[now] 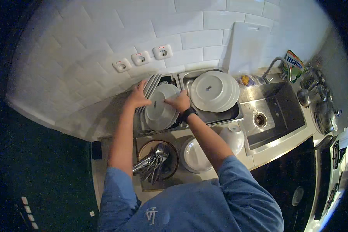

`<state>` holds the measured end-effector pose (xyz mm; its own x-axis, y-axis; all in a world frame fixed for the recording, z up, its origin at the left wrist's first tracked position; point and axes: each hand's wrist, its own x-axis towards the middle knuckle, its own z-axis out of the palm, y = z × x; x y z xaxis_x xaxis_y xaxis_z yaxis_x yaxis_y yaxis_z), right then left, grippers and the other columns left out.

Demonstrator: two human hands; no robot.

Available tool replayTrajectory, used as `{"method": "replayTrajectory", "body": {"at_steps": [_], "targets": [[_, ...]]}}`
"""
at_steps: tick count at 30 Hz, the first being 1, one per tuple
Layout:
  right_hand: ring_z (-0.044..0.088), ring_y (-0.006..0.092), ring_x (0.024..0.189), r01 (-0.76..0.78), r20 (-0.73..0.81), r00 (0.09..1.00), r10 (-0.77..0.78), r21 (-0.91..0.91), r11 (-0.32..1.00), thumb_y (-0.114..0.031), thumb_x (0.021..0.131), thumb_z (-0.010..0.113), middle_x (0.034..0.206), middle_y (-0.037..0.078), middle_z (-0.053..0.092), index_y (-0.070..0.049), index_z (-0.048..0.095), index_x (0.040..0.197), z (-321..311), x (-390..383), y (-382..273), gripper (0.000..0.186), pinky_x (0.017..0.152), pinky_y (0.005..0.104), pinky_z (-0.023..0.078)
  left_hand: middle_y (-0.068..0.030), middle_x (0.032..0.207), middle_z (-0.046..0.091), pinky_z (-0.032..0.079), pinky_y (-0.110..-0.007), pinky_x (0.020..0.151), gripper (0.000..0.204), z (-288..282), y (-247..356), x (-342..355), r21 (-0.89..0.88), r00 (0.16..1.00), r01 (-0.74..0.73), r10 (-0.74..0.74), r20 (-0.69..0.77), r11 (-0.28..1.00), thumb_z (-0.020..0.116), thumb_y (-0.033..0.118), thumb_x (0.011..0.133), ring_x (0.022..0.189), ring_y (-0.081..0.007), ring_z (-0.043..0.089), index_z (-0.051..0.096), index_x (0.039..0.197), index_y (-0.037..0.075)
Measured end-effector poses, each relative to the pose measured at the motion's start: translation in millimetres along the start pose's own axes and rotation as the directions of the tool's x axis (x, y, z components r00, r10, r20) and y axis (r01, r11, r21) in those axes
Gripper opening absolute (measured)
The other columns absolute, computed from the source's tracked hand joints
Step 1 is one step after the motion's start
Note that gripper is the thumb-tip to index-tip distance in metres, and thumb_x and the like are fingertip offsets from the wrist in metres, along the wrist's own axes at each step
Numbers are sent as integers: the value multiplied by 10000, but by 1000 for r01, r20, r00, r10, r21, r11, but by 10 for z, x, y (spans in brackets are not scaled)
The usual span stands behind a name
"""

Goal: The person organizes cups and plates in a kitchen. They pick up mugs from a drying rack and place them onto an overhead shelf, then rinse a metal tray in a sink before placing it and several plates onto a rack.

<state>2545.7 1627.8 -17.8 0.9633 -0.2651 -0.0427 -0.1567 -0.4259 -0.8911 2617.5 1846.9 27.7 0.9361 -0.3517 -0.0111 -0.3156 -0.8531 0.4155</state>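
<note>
A white plate (pixel 161 110) leans, bottom side facing me, in the left metal basin (pixel 174 81). Its right edge is gripped by my right hand (pixel 180 103), thumb on the plate's underside and the other fingers partly hidden. My left hand (pixel 137 97) is spread beside several white plates standing on edge (pixel 152 83); its fingers touch their left side and its thumb reaches toward the leaning plate. A black watch (pixel 189 113) is on my right wrist. Right of my hands, a stack of upside-down white plates (pixel 210 91) sits over the other metal basin (pixel 230 115).
In front are a round tray (pixel 174 170) with spoons and forks (pixel 156 158), more white plates (pixel 193 156) and a white bowl (pixel 232 137). To the right lie a sink (pixel 276 112) with a faucet (pixel 276 62), and metal pots (pixel 325 118). A white cutting board (pixel 248 46) leans on the tiled wall.
</note>
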Motion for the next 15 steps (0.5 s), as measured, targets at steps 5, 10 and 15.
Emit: {"method": "replayTrajectory", "body": {"at_steps": [5, 10, 15], "targets": [[637, 324, 876, -46, 92, 994, 51, -50, 998, -446, 503, 839, 899, 248, 636, 81, 579, 912, 9, 81, 12, 716, 728, 390, 502, -353, 1318, 307, 339, -485, 1022, 1074, -54, 240, -10, -52, 999, -9, 10, 35, 999, 746, 201, 491, 1236, -486, 334, 172, 1399, 219], [643, 343, 813, 36, -102, 994, -31, 49, 998, -392, 493, 844, 834, 239, 641, 80, 591, 839, 248, -63, -95, 637, 702, 401, 500, -355, 1323, 300, 339, -476, 1025, 1071, -49, 136, -18, -27, 1000, -2, 2, -2, 1000, 745, 209, 493, 1246, -483, 321, 177, 1400, 219], [633, 364, 793, 35, -210, 977, -40, -24, 999, -374, 496, 847, 875, 257, 632, 81, 577, 863, 359, -66, -156, 644, 699, 404, 501, -351, 1325, 296, 353, -480, 1011, 1072, -76, 245, -16, 7, 1000, 3, -3, 25, 1000, 744, 215, 493, 1235, -491, 331, 176, 1402, 207]]}}
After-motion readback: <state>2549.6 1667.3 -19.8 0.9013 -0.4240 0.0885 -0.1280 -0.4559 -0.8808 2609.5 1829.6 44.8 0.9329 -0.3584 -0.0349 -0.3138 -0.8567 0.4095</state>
